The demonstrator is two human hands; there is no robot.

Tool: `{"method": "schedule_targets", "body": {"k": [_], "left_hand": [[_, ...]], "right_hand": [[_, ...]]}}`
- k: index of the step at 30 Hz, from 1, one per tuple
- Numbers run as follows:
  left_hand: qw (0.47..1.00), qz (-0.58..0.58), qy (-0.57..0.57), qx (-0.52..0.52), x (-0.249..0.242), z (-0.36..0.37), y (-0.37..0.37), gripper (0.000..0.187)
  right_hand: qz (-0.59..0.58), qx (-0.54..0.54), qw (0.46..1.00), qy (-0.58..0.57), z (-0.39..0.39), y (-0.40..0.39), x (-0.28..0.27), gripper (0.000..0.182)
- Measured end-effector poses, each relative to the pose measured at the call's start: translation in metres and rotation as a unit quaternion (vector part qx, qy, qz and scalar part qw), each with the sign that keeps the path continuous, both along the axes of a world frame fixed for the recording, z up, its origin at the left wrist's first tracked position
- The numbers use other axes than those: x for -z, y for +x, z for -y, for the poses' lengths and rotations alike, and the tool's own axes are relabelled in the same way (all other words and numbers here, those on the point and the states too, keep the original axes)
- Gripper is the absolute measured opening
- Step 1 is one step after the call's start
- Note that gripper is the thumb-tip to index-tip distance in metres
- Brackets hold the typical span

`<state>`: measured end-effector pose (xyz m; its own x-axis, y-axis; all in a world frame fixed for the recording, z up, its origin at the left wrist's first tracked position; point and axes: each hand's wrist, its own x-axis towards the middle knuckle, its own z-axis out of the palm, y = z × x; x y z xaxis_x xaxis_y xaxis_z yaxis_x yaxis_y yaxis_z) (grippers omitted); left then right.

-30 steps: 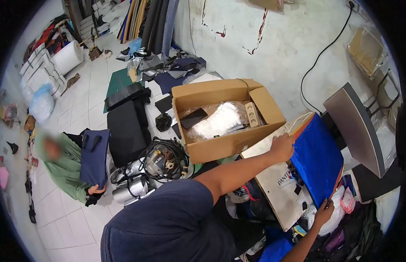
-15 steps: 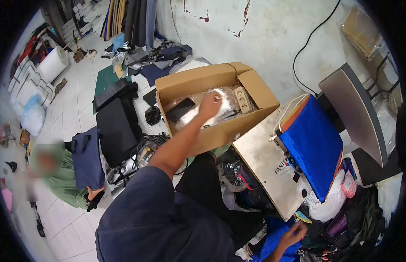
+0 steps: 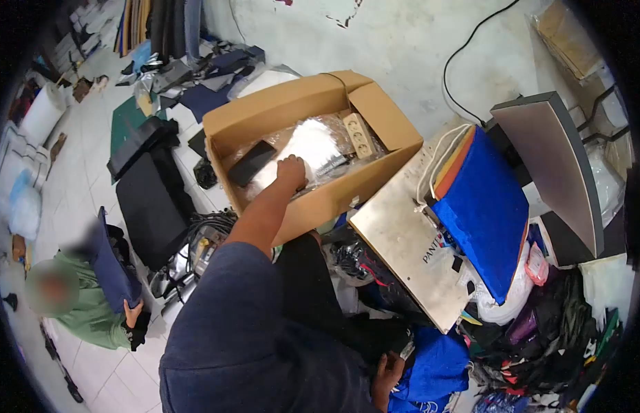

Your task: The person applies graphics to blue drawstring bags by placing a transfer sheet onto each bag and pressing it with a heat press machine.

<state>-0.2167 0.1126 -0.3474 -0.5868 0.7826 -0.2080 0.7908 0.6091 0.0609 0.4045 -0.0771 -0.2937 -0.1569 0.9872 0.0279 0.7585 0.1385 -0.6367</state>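
Observation:
My left hand (image 3: 291,172) reaches into an open cardboard box (image 3: 313,213), its fingers curled down near shiny clear plastic wrapping (image 3: 316,141). Whatever lies under those fingertips is hidden. A black flat case (image 3: 252,163) lies in the box left of this hand, and a beige power strip (image 3: 359,135) leans at the right inside wall. Low in the view, my right hand (image 3: 387,374) rests beside crumpled blue cloth (image 3: 437,365), fingers slightly apart, with nothing visible held.
Right of the box, a wooden board (image 3: 402,255) carries a bright blue padded pouch (image 3: 485,213). A monitor (image 3: 554,165) stands beyond it. At left, a person in green (image 3: 93,310) holds a navy bag (image 3: 113,265). Black bags (image 3: 151,206) and cables (image 3: 213,234) lie on the floor.
My left hand has lowered toward the near side of the box's contents. My right hand has moved left, beside the blue cloth. The view has shifted, and the other person's navy bag has tilted.

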Motion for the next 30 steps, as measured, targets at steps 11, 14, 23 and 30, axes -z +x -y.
{"method": "schedule_targets", "body": {"k": [11,14,23,30], "left_hand": [[0.995,0.083,0.056,-0.020,-0.027,0.011,-0.011,0.054],[0.979,0.133,0.156,-0.008,-0.006,0.013,-0.029,0.045],[0.710,0.521,0.473,-0.026,-0.169,0.041,-0.004,0.018],[0.722,0.597,0.315,0.151,-0.276,0.076,0.093,0.054]], "right_hand": [[0.028,0.000,0.999,-0.019,-0.029,-0.014,0.015,0.020],[-0.013,0.009,0.997,-0.079,-0.039,-0.025,0.010,0.019],[-0.068,-0.142,0.987,0.010,-0.063,-0.086,-0.027,0.016],[-0.307,-0.197,0.922,-0.128,-0.109,-0.144,-0.097,0.044]]}}
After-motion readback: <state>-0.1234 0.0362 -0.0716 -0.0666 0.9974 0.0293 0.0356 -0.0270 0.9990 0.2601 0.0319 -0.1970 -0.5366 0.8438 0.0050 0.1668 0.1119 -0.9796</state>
